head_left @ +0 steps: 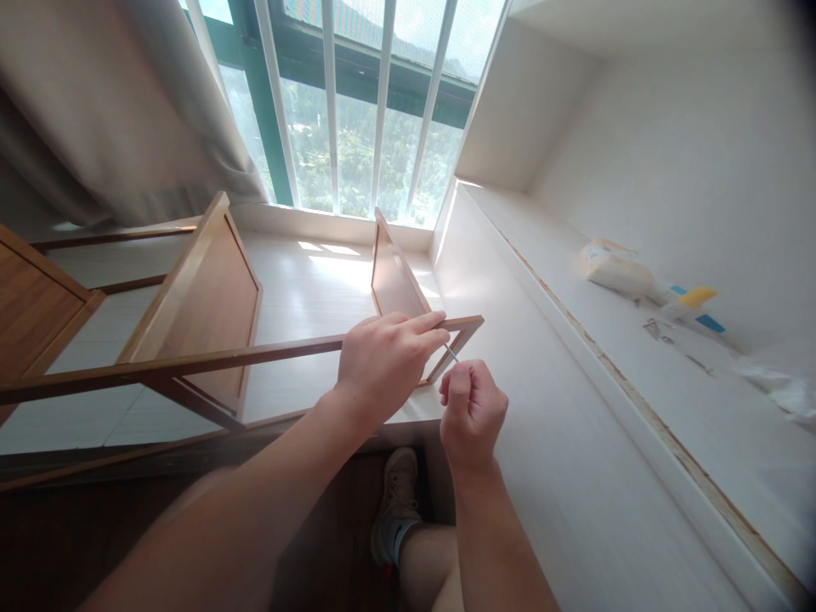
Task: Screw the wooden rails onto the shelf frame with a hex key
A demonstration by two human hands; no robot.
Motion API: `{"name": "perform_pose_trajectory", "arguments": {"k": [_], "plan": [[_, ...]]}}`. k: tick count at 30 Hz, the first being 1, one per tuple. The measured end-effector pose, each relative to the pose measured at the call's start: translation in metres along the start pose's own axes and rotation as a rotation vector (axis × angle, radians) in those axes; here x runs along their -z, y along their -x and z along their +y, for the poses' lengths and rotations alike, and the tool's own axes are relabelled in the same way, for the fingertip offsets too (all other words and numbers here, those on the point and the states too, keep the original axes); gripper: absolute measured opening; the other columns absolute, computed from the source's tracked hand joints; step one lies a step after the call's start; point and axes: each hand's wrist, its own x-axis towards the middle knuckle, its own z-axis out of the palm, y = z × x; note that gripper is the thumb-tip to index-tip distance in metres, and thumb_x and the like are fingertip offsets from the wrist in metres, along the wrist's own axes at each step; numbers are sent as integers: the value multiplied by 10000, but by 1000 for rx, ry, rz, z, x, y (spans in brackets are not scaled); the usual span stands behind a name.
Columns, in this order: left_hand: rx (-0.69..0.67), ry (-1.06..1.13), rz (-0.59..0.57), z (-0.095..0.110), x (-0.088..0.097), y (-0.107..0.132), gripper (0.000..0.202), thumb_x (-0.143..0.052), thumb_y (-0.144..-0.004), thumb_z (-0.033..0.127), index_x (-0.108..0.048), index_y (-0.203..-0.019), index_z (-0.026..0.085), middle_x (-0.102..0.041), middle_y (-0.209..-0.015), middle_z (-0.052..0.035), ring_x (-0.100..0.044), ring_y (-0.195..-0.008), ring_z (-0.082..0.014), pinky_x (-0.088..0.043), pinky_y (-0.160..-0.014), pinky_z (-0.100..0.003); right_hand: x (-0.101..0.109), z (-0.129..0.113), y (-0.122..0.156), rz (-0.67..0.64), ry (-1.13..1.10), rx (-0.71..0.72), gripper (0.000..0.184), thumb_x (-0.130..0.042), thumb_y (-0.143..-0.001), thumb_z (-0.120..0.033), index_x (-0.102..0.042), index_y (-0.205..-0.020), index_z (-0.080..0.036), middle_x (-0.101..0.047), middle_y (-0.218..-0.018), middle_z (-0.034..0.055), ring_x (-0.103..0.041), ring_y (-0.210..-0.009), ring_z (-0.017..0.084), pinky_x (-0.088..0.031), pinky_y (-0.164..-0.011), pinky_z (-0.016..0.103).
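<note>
A brown wooden shelf frame [280, 348] lies on its side, its panels standing up between long rails. My left hand [388, 361] is closed over the front rail close to its right end, fingers pointing right. Just past those fingertips, a thin metal hex key [451, 352] runs between the rail's end and my right hand [473, 412]. That right hand is a closed fist around the key; most of the tool is hidden inside it. Behind both hands rises the end panel [399, 268] of the frame. Where the key's tip meets the wood is hidden by my left fingers.
A barred window [376, 127] is ahead, with a curtain [127, 110] at left. On the right, a white ledge [561, 289] holds plastic bags [615, 268], a yellow-and-blue item [698, 302] and small metal parts [656, 330]. My shoe [399, 493] is below.
</note>
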Motion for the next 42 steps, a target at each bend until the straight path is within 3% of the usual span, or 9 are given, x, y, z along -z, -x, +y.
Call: {"name": "perform_pose_trajectory", "arguments": {"k": [10,19,36,42], "plan": [[-22,5,-14,-2,1,1,216,-592,-847,192,-720,-980,304,-653,-1260,138,-646,-803,-146,-396,-577,-315,-5,6,1,-19,108,161,282,-434,-956,-220,-455,-676,-209,-451,-587,-34,-410,-533,121,-312,-560,272],[-28,20,8,-3,-1,1,209,-544,-897,215,-700,-1013,292,-659,-1256,120,-647,-812,-147,-401,-592,-315,-6,6,1,-26,129,204,270,-434,-964,-213,-465,-697,-199,-463,-605,-30,-433,-546,117,-328,-566,266],[-27,-8,40,-3,-4,2,184,-550,-869,138,-687,-922,250,-690,-1215,62,-641,-782,-146,-379,-587,-291,-3,6,-1,14,160,154,288,-457,-956,-239,-464,-671,-198,-449,-588,-35,-418,-542,118,-315,-565,268],[-41,0,50,-3,-5,3,182,-555,-865,141,-688,-936,243,-679,-1235,57,-641,-791,-154,-385,-596,-295,-5,3,1,-26,45,53,388,-467,-955,-289,-461,-579,-195,-447,-522,-37,-405,-493,109,-310,-527,267]]}}
